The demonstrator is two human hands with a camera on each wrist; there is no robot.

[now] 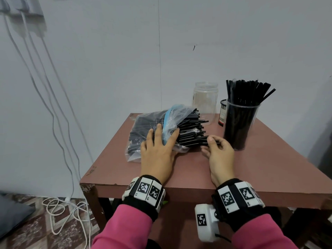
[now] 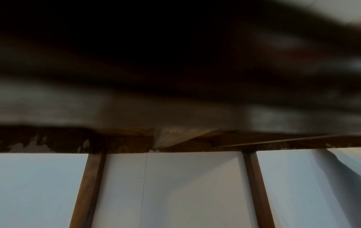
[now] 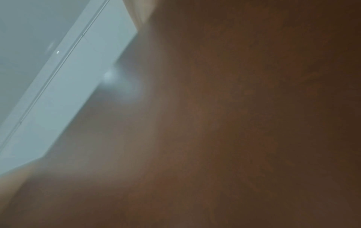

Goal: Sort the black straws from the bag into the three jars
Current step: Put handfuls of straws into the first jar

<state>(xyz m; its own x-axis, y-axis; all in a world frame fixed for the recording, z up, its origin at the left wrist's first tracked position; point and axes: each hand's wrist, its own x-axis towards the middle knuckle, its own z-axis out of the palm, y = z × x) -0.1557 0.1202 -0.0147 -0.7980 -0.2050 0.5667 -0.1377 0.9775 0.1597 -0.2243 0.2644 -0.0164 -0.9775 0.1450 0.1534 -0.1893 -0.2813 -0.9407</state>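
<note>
A clear plastic bag (image 1: 147,123) full of black straws (image 1: 190,130) lies on the brown table (image 1: 251,169), its open end facing right with straw ends sticking out. My left hand (image 1: 159,142) lies flat on the bag with straight fingers. My right hand (image 1: 215,146) pinches a few straws at the bag's mouth. A clear jar (image 1: 240,123) packed with upright black straws stands to the right. An empty clear jar (image 1: 205,103) stands behind the bag. A black mesh cup (image 1: 222,112) sits between them, mostly hidden. Both wrist views are blurred and show no fingers.
The table stands against a pale wall (image 1: 179,51). White cables (image 1: 53,123) hang at the left and coil on the patterned floor (image 1: 59,209). Bare tabletop lies in front of the hands and at the right. The left wrist view shows the table's underside and legs (image 2: 87,189).
</note>
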